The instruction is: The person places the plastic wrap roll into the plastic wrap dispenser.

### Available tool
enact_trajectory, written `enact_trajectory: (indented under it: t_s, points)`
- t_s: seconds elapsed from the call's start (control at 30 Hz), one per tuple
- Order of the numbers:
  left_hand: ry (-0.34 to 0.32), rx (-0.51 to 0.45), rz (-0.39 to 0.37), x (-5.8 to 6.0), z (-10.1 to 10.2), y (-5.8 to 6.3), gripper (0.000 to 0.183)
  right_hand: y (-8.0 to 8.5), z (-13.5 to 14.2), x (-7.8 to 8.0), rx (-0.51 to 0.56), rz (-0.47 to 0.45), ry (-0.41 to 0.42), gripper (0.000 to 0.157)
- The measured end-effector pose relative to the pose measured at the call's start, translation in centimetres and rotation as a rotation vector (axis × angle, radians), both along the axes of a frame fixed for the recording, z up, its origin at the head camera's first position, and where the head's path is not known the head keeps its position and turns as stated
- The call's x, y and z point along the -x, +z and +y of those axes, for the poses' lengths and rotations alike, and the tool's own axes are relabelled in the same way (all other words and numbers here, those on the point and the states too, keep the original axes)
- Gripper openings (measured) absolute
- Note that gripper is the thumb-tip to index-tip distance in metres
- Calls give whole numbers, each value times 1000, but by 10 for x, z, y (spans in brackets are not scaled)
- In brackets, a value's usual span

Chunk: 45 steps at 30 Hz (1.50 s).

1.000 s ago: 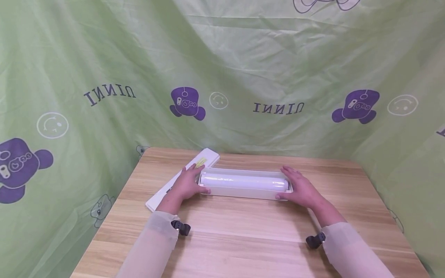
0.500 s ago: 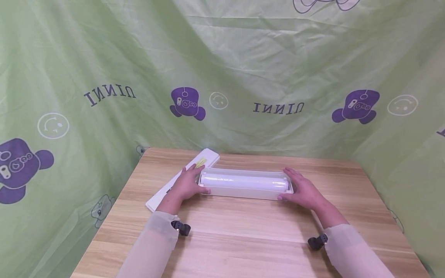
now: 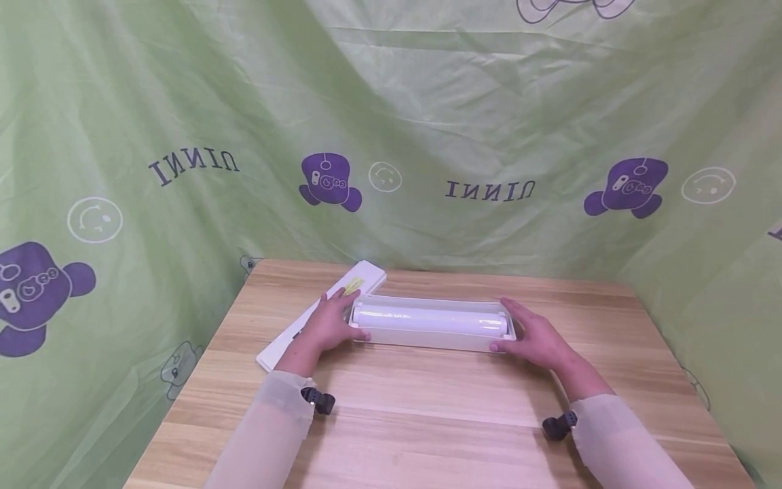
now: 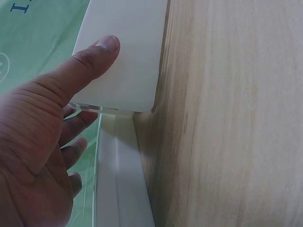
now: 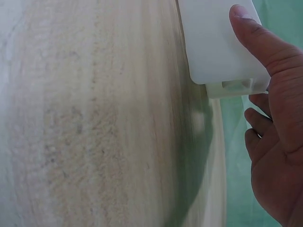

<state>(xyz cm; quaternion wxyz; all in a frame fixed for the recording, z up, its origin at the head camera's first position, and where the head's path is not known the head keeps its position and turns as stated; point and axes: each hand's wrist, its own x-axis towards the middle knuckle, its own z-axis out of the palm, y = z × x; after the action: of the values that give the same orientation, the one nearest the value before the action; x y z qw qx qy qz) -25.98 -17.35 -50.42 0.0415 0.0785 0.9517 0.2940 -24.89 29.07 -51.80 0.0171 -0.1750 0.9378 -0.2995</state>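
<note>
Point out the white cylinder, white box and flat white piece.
White cylinder (image 3: 430, 320), head view: its middle.
White box (image 4: 130, 56), left wrist view: side wall.
Flat white piece (image 3: 278, 349), head view: near end.

- We find passage over the near worktop (image 3: 427, 421), between both sleeves (image 3: 263, 435).
- White panel (image 3: 284, 341) obstructs us beside the left hand (image 3: 330, 327).
- Green curtain (image 3: 415, 231) bounds the far edge.

1. The left arm (image 3: 296, 357), in a pale sleeve (image 3: 263, 428), reaches forward.
2. The bare left hand (image 3: 328, 326) grips, thumb (image 4: 90, 64) opposing bent fingers (image 4: 75, 153).
3. The right arm (image 3: 583, 380), likewise sleeved, angles inward.
4. The bare right hand (image 3: 533, 335) grips similarly.
</note>
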Motion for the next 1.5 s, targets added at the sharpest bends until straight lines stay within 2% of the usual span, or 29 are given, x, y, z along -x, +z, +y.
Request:
enact_trajectory:
  t_s: [0.67,1.1,1.33,1.5]
  points:
    - [-22,25,2,3,-4,-4,116,-7,3,0,71,-30,-54,119]
    - [-120,6,49,3,-9,-3,115,-6,4,0,51,-43,-63,122]
    - [-63,26,19,2,-14,-1,120,-7,4,1,50,-38,-62,123]
    - [-54,18,19,0,-19,0,119,-7,3,1,50,-41,-64,122]
